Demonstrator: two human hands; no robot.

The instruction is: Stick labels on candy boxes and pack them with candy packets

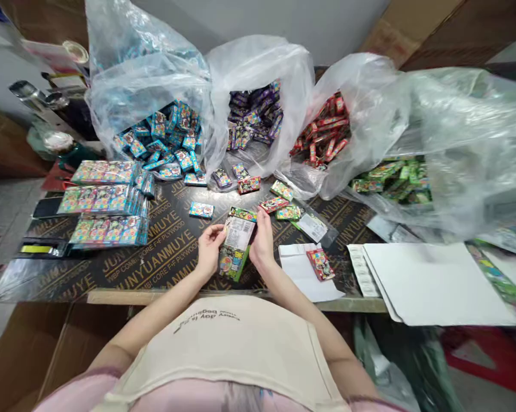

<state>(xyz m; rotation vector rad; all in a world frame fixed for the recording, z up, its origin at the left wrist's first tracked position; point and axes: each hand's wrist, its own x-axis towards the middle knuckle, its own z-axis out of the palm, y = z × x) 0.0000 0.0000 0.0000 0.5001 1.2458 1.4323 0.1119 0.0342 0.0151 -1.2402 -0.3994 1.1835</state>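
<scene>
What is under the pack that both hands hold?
Under the pack, held by the left hand and right hand, only the dark printed table shows; whatever lies directly beneath it is covered.

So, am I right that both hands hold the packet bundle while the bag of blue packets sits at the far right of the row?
No: the head view shows the bag of blue packets at the far left; the left hand and right hand do hold the packet bundle.
</scene>
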